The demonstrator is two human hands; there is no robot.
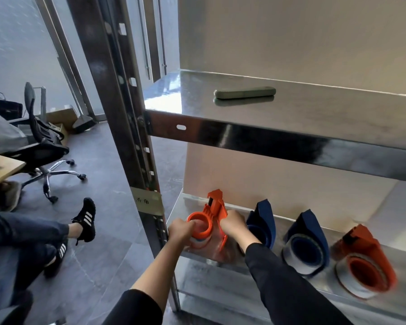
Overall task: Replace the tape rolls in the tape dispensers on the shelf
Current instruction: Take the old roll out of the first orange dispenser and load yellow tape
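On the lower metal shelf [220, 259] stands an orange tape dispenser [215, 207] at the left end. My right hand [234, 224] grips its body. My left hand [181, 229] holds the clear tape roll [198, 241] around the dispenser's orange hub. To the right stand a blue dispenser [264, 219], partly hidden behind my right hand, a second blue dispenser [306, 245] with a clear roll, and another orange dispenser [363, 261] with a roll.
The upper shelf [326, 109] carries a flat green object [244, 92]. A steel upright post [136, 148] rises at the rack's left corner. A seated person's legs and black shoes [85, 219] and an office chair [42, 141] are on the floor to the left.
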